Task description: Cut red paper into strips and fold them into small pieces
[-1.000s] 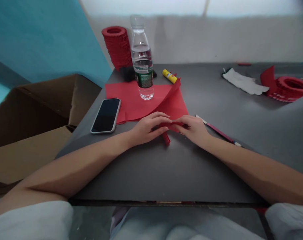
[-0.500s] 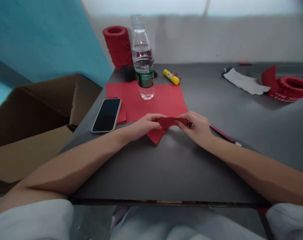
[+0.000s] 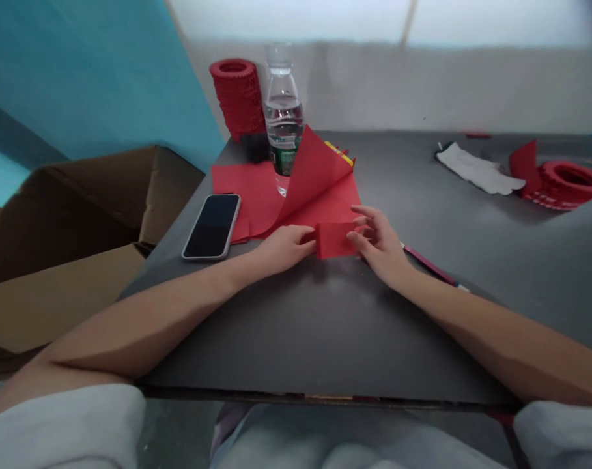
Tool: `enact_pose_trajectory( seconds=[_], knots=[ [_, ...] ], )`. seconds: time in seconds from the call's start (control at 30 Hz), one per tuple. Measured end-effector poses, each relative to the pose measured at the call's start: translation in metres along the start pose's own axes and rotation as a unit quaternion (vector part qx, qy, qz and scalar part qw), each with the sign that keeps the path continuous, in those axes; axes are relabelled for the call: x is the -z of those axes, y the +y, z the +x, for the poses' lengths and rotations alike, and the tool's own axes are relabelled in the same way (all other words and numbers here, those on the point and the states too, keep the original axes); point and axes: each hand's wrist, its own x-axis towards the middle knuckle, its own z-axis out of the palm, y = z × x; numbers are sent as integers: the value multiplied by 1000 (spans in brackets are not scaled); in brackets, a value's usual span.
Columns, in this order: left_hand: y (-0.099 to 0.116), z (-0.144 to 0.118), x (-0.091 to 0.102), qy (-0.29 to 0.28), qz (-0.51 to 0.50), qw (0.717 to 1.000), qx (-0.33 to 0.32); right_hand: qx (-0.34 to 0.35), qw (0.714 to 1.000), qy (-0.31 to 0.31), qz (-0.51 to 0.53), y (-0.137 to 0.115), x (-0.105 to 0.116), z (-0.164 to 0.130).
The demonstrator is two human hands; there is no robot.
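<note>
A small folded piece of red paper (image 3: 335, 240) stands on edge just above the grey table, between my two hands. My left hand (image 3: 286, 249) is closed on its left end, thumb and fingers together. At its right end is my right hand (image 3: 380, 246), one fingertip in front of the paper and others behind it, the upper finger held apart. Behind my hands lies a large red paper sheet (image 3: 247, 176). A red paper flap (image 3: 311, 166) rises from it in a curl and hides part of the water bottle (image 3: 284, 117) and the yellow glue stick (image 3: 343, 155).
To the left, a phone (image 3: 211, 227) rests beside red paper, and an open cardboard box (image 3: 71, 286) stands past the table edge. A red ring stack (image 3: 238, 98) is at the back. Rightward are a pencil (image 3: 430, 266), a white glove (image 3: 479, 169) and a red paper ring (image 3: 572, 185).
The red paper between my hands now shows a small flat face instead of a narrow strip with a hanging end. My right hand's fingers have spread. Behind, a red flap has curled up.
</note>
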Motion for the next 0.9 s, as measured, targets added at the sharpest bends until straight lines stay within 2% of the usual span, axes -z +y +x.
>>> enact_pose_trajectory(
  seconds=[0.03,0.1,0.2,0.27,0.43,0.5,0.57,0.63,0.77,0.83,0.9],
  knots=[
    [-1,-1,1,38,79,996,1,1,1000,0,3,0,0,-1],
    [0,-4,3,102,223,969,15,-15,999,-24,30,0,0,-1],
    [5,-10,8,154,350,924,16,-48,994,-61,83,-2,-4,-3],
    [13,-13,10,163,377,912,11,-55,994,-61,70,-8,-12,-7],
    [32,-15,14,152,405,902,11,-59,993,-6,-101,-25,-31,-17],
    [32,-14,18,154,395,905,16,-60,995,18,-83,-23,-28,-17],
    [28,-14,24,151,356,922,20,-88,995,44,-21,-18,-18,-16],
    [21,-13,31,126,294,948,4,-139,989,39,12,-16,-4,-15],
    [11,-13,45,4,132,990,-40,-139,989,13,45,-28,19,-23],
    [11,-13,54,-76,56,994,-56,-151,984,-5,92,-40,25,-31],
    [10,-13,65,-130,9,989,-66,-187,971,-16,145,-50,29,-36]
  ],
)
